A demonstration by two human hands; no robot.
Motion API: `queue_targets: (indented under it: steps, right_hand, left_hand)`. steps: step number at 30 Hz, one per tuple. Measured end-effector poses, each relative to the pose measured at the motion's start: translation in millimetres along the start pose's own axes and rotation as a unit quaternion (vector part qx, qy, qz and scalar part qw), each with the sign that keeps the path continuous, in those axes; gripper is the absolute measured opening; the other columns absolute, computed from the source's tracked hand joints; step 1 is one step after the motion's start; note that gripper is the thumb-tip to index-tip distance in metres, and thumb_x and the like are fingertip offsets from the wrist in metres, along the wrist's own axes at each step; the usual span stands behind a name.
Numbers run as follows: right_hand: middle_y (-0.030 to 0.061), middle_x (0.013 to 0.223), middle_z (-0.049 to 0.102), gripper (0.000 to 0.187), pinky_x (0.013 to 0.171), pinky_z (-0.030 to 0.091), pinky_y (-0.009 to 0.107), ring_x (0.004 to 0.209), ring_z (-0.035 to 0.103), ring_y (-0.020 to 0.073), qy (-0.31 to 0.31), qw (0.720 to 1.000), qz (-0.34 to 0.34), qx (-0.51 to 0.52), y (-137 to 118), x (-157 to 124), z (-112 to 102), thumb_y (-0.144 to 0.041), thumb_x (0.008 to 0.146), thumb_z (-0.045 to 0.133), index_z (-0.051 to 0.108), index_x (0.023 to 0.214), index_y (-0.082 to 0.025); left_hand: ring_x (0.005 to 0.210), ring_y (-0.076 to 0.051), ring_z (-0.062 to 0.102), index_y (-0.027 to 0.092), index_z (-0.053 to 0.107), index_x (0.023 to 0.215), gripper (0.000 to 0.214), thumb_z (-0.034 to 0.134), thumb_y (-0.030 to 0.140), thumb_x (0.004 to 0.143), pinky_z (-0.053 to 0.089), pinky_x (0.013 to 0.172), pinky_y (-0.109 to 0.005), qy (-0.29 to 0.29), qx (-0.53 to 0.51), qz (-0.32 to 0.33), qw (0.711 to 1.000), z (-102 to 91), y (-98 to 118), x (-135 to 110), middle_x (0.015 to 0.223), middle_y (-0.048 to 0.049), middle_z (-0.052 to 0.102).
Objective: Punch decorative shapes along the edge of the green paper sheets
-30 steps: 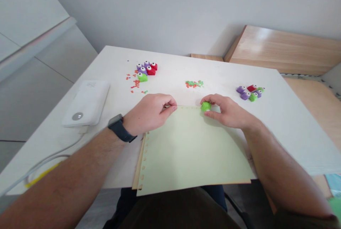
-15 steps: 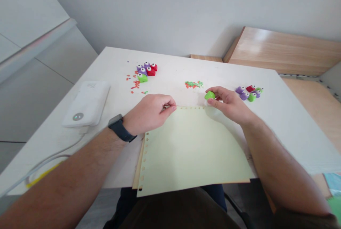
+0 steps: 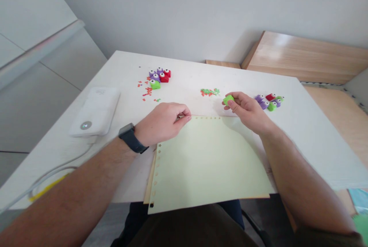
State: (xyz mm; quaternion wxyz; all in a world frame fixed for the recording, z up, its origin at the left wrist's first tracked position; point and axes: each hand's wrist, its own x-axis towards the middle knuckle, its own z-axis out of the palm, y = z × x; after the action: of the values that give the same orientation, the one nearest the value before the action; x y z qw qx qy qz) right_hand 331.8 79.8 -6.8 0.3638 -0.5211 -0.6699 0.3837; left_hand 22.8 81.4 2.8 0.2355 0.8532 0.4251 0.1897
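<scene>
A pale green sheet of paper (image 3: 212, 162) lies in front of me, with rows of small punched shapes along its left and far edges. My left hand (image 3: 163, 122) pinches the paper's far edge between thumb and fingers. Just beyond that edge, my right hand (image 3: 250, 112) grips a small green craft punch (image 3: 228, 100), with the thumb on its near side. The punch is apart from the paper. Under the green sheet, a yellowish sheet (image 3: 150, 185) shows at the left.
Several punches, purple, red and green (image 3: 155, 84), stand at the back left; another group (image 3: 272, 106) is at the right. Red and green paper bits (image 3: 209, 92) lie between them. A white power bank (image 3: 96, 111) with a cable (image 3: 69, 159) is on the left of the white table (image 3: 310, 143).
My right hand has turned the green punch and shifted it slightly up, its thumb now further over it. My left hand stays pinched on the paper's far edge.
</scene>
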Motion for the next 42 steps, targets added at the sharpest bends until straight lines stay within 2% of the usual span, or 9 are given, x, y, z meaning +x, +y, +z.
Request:
queue_targets:
  steps: [4, 10, 16, 23, 28, 33, 38, 40, 42]
  right_hand:
    - [0.0062, 0.103, 0.072, 0.040, 0.088, 0.054, 0.039, 0.095, 0.069, 0.0214, -0.040, 0.999, 0.011, 0.001, -0.5, 0.6, 7.0, -0.057, 0.097, 0.059, 0.061, 0.118, -0.023]
    - [0.0081, 0.114, 0.072, 0.045, 0.091, 0.054, 0.039, 0.108, 0.067, 0.0226, 0.014, 0.999, -0.029, 0.022, -4.1, 3.2, 11.8, -0.057, 0.095, 0.061, 0.057, 0.126, -0.024]
    - [0.0075, 0.104, 0.073, 0.046, 0.085, 0.054, 0.038, 0.100, 0.068, 0.0222, 0.003, 1.000, -0.001, 0.016, 4.8, 6.4, 10.5, -0.059, 0.096, 0.059, 0.058, 0.122, -0.022]
    - [0.0077, 0.106, 0.072, 0.047, 0.087, 0.053, 0.038, 0.101, 0.067, 0.0211, 0.013, 1.000, -0.019, -0.011, 10.1, 12.4, 16.3, -0.059, 0.098, 0.055, 0.058, 0.125, -0.021]
    - [0.0070, 0.103, 0.073, 0.050, 0.076, 0.055, 0.036, 0.095, 0.070, 0.0214, 0.007, 1.000, 0.007, 0.017, 6.5, 13.8, 16.3, -0.064, 0.096, 0.055, 0.057, 0.124, -0.023]
    - [0.0082, 0.109, 0.073, 0.049, 0.084, 0.056, 0.037, 0.101, 0.068, 0.0213, 0.018, 1.000, -0.014, 0.015, 3.6, 19.0, 21.9, -0.063, 0.097, 0.054, 0.058, 0.124, -0.021]
    - [0.0074, 0.110, 0.071, 0.052, 0.081, 0.056, 0.037, 0.102, 0.066, 0.0226, 0.080, 0.993, -0.028, -0.075, 4.1, 16.1, 8.4, -0.063, 0.097, 0.053, 0.058, 0.131, -0.024]
    - [0.0093, 0.114, 0.070, 0.051, 0.081, 0.055, 0.038, 0.101, 0.065, 0.0239, 0.120, 0.982, -0.036, -0.142, 3.8, 14.4, -4.7, -0.061, 0.097, 0.053, 0.061, 0.130, -0.024]
    - [0.0122, 0.115, 0.068, 0.047, 0.081, 0.054, 0.040, 0.098, 0.064, 0.0256, 0.153, 0.962, -0.044, -0.222, 3.3, 13.4, -21.0, -0.059, 0.097, 0.054, 0.068, 0.122, -0.022]
  left_hand:
    - [0.081, -0.016, 0.068, 0.022, 0.072, 0.093, 0.022, 0.055, 0.035, 0.097, 0.046, 0.075, -0.030, -0.006, 0.004, 0.000, 1.000, 1.0, -0.4, -0.4, 0.090, 0.0002, 0.075]
    - [0.083, -0.018, 0.069, 0.022, 0.073, 0.094, 0.025, 0.053, 0.036, 0.098, 0.048, 0.076, -0.031, -0.007, 0.002, 0.008, 1.000, 2.0, -0.8, -0.8, 0.093, -0.0023, 0.077]
    - [0.081, -0.018, 0.069, 0.021, 0.073, 0.093, 0.024, 0.053, 0.035, 0.097, 0.048, 0.075, -0.031, -0.010, 0.007, 0.008, 1.000, 3.0, -1.2, -0.9, 0.091, -0.0024, 0.077]
    - [0.082, -0.018, 0.068, 0.021, 0.072, 0.094, 0.024, 0.053, 0.035, 0.098, 0.047, 0.076, -0.031, -0.012, 0.002, 0.006, 1.000, 2.4, -0.2, -1.0, 0.092, -0.0026, 0.077]
    - [0.082, -0.018, 0.068, 0.021, 0.072, 0.093, 0.024, 0.053, 0.035, 0.098, 0.047, 0.075, -0.031, -0.015, 0.006, 0.003, 1.000, 3.0, -0.1, -1.0, 0.091, -0.0019, 0.076]
    - [0.083, -0.018, 0.069, 0.021, 0.072, 0.094, 0.024, 0.053, 0.036, 0.098, 0.048, 0.076, -0.031, -0.018, 0.007, 0.005, 1.000, 4.0, -1.2, -0.8, 0.093, -0.0025, 0.077]
    - [0.084, -0.019, 0.070, 0.022, 0.073, 0.095, 0.024, 0.053, 0.036, 0.097, 0.049, 0.077, -0.031, -0.017, 0.005, 0.001, 1.000, 2.6, -0.7, -0.7, 0.094, -0.0026, 0.078]
    - [0.084, -0.018, 0.070, 0.021, 0.073, 0.095, 0.024, 0.054, 0.035, 0.097, 0.049, 0.077, -0.031, -0.017, 0.005, 0.001, 1.000, 1.9, -0.1, -0.6, 0.094, -0.0026, 0.078]
    - [0.085, -0.018, 0.070, 0.021, 0.073, 0.095, 0.024, 0.054, 0.035, 0.097, 0.049, 0.077, -0.031, -0.016, 0.007, 0.002, 1.000, 1.6, 0.4, -0.4, 0.094, -0.0026, 0.077]
